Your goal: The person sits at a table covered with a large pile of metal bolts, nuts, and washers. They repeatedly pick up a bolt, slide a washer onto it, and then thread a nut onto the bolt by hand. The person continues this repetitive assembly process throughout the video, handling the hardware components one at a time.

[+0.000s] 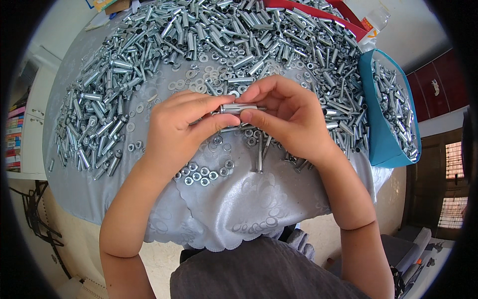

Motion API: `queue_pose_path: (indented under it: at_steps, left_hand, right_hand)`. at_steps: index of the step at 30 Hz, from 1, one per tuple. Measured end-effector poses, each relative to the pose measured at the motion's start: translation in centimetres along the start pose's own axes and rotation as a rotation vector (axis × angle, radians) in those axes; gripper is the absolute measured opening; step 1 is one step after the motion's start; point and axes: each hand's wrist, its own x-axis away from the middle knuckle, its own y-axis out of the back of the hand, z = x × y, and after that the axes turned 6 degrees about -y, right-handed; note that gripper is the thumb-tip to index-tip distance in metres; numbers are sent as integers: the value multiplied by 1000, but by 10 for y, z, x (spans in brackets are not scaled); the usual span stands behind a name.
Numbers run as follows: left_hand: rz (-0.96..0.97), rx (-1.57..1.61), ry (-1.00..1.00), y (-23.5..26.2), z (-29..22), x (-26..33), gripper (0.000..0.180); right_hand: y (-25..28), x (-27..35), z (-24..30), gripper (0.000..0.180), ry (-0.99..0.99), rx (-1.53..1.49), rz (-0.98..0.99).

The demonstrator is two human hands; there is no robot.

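Between my two hands, above the middle of the table, lies a silver sleeve anchor bolt (240, 107), held roughly level. My left hand (174, 122) pinches its left end between thumb and fingers. The thumb and index finger of my right hand (294, 117) close on the other end, where a thin rod sticks out of the sleeve. Just below my hands, several loose hex nuts (204, 172) sit in a cluster on the cloth. A long bolt (259, 155) points toward me beneath my right hand. Flat washers (203, 79) are scattered beyond my fingers.
A large heap of metal sleeves and bolts (199, 30) curves around the table's far side. At the right stands a blue fabric bin (371, 109) full of anchors. Behind are a red box (356, 25) and a clear bottle (379, 19). A silvery tablecloth (239, 214) hangs over the near edge.
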Motion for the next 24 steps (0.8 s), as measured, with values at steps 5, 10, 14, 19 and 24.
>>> queue_pose_path:
  at_steps: [5, 10, 14, 19, 24]
  left_hand:
    - [-56, -49, -43, -1, -3, 1, 23]
    - [-150, -56, -90, 5, -9, -5, 21]
    - [-118, 10, -86, 4, -7, -6, 18]
    - [-115, 38, -105, 3, -9, -5, 17]
    - [-94, 134, -121, 2, -9, -5, 14]
  right_hand:
    - [-3, 1, 8, 24, -42, -63, -14]
    - [-5, 6, 18, 23, -7, -142, -73]
    - [-4, 6, 17, 18, 36, -59, -130]
    - [-2, 8, 23, 13, 49, 108, -208]
    - [0, 9, 24, 13, 16, 80, -166]
